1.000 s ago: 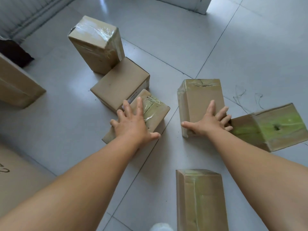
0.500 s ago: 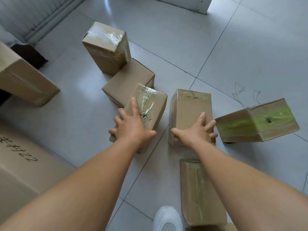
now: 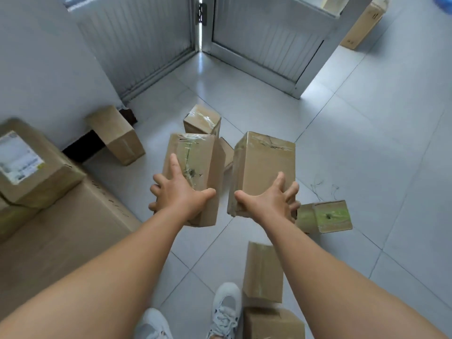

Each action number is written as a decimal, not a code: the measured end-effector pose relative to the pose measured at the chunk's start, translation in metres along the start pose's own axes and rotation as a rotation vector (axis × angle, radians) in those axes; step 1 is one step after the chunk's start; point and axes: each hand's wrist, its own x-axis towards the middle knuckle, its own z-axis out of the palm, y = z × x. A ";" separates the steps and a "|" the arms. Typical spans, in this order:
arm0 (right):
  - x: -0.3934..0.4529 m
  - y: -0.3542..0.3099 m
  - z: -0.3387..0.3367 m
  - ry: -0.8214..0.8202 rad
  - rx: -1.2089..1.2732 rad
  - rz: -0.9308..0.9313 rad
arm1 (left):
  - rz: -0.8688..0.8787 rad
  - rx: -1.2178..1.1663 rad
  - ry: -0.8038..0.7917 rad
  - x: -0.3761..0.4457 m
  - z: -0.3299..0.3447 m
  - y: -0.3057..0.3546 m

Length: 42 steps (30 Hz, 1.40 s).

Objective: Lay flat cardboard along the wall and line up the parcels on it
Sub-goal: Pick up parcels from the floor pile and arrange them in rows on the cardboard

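Note:
My left hand (image 3: 179, 195) grips the near end of a taped brown parcel (image 3: 198, 162), held up off the floor. My right hand (image 3: 270, 203) grips a second brown parcel (image 3: 265, 165) the same way, just to the right of the first. Flat cardboard (image 3: 61, 241) lies on the floor along the left wall, with a labelled box (image 3: 31, 165) on it. More parcels stand on the tiles: one behind my hands (image 3: 201, 119), one with green tape (image 3: 327, 216) at the right, one by my feet (image 3: 263, 272).
Another parcel (image 3: 116, 134) lies near the left wall beside a dark gap. Grey ribbed doors (image 3: 256, 35) close off the far corner. A tall box (image 3: 362, 23) leans at the back right. My white shoes (image 3: 226, 309) stand on the tiled floor at the bottom.
Both hands have closed on their parcels and lifted them off the floor. The view has risen and tilted up, so the doors and left wall now show.

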 end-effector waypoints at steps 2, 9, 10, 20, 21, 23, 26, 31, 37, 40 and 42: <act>-0.032 -0.023 -0.024 0.000 -0.006 -0.030 | -0.023 -0.024 0.034 -0.021 -0.041 0.001; -0.127 -0.104 -0.083 -0.008 -0.062 -0.234 | -0.139 -0.142 0.170 -0.072 -0.160 -0.005; -0.142 -0.117 -0.090 -0.012 -0.078 -0.279 | -0.153 -0.156 0.196 -0.080 -0.177 -0.009; -0.264 -0.183 -0.107 -0.129 -0.156 -0.589 | -0.363 -0.297 0.404 -0.160 -0.293 -0.075; -0.278 -0.186 -0.106 -0.150 -0.168 -0.618 | -0.399 -0.303 0.422 -0.171 -0.302 -0.084; -0.308 -0.191 -0.101 -0.188 -0.201 -0.674 | -0.466 -0.320 0.453 -0.194 -0.319 -0.103; -0.356 -0.199 -0.088 -0.248 -0.246 -0.766 | -0.558 -0.336 0.514 -0.227 -0.342 -0.135; -0.436 -0.202 -0.059 -0.306 -0.327 -0.892 | -0.695 -0.407 0.599 -0.283 -0.367 -0.199; -0.543 -0.182 -0.017 -0.315 -0.425 -1.040 | -0.834 -0.493 0.661 -0.356 -0.382 -0.285; -0.599 -0.163 0.009 -0.325 -0.477 -1.097 | -0.874 -0.530 0.669 -0.394 -0.383 -0.337; -0.637 -0.148 0.026 -0.333 -0.492 -1.127 | -0.898 -0.545 0.672 -0.421 -0.383 -0.373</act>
